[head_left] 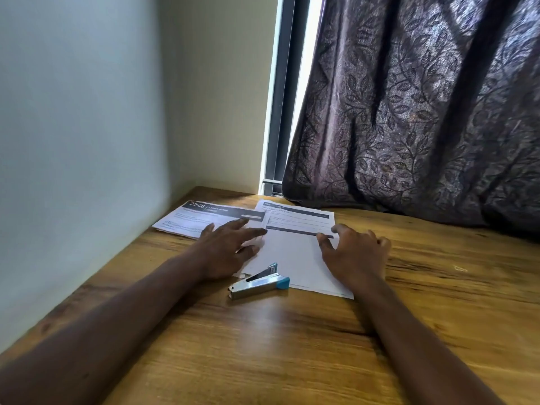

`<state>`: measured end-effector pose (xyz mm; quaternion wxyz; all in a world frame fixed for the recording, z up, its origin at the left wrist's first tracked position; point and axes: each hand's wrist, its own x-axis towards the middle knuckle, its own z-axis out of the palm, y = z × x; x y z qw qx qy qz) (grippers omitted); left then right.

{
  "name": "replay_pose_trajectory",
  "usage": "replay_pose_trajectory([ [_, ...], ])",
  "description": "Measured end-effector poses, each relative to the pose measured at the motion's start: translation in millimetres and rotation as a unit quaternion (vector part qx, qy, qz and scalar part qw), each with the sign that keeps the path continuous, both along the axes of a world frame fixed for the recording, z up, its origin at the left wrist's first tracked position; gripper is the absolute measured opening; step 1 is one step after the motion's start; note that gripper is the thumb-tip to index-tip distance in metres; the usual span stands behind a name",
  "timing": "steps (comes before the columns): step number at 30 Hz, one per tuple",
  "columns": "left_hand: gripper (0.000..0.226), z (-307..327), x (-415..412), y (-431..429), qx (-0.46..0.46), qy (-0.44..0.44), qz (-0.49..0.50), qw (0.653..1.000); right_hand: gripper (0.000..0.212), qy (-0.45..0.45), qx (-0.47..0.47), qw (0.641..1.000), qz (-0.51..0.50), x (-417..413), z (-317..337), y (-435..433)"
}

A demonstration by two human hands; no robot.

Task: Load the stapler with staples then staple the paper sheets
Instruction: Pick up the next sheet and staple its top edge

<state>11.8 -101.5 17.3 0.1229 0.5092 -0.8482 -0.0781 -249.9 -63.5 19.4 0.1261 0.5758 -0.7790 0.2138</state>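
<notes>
now, one silvery metal stapler [258, 282] with a blue tip lies on the woodgrain table [292, 361], touching the near edge of the flat white paper sheets [292, 252]. a second printed stack [190, 217] lies to the left. left hand [225, 249] rests on the sheets' left edge, fingers straight and spread; right hand [355, 252] sits at the right edge, fingers loosely bent, gripping nothing.

left hand [230, 247] spread, right hand [355, 254] loosely curled

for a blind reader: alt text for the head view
A person's left hand and right hand rest on paper sheets on a wooden desk, a silver-and-blue stapler lying at the sheets' near edge. More printed sheets lie left; a dark curtain hangs behind.
</notes>
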Motion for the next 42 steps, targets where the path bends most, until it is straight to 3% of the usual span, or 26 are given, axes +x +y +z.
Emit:
replay_pose_trajectory([
  [6,0.042,0,1,-1,0.006,0.002,0.003,1.000,0.034,-0.110,-0.079,0.990,0.036,1,2,1],
  [10,0.042,0,7,2,-0.015,0.026,0.028,0.999,0.033,-0.321,-0.162,0.928,0.101,1,7,5],
  [14,0.044,2,8,4,-0.024,0.031,0.042,0.998,0.041,-0.419,-0.179,0.884,0.101,-9,12,2],
  [24,0.050,8,4,4,-0.023,0.026,0.027,0.999,0.027,-0.280,-0.215,0.933,0.075,-31,12,9],
  [26,0.049,9,6,4,-0.020,0.029,0.025,0.999,0.029,-0.361,-0.212,0.903,0.097,-37,16,10],
  [28,0.048,10,6,5,-0.021,0.026,0.025,0.999,0.034,-0.533,-0.170,0.820,0.123,-43,22,13],
  [30,0.052,11,4,6,-0.037,0.042,0.021,0.998,0.038,-0.629,-0.127,0.754,0.139,-46,26,15],
  [36,0.063,16,-2,12,-0.099,0.173,-0.016,0.980,0.038,-0.666,-0.098,0.713,0.195,-51,30,21],
  [39,0.064,16,-6,12,-0.093,0.238,-0.022,0.967,0.036,-0.679,-0.093,0.684,0.248,-53,36,24],
  [42,0.070,24,-12,10,-0.029,0.371,-0.031,0.928,0.031,-0.682,-0.098,0.669,0.278,-48,43,28],
])
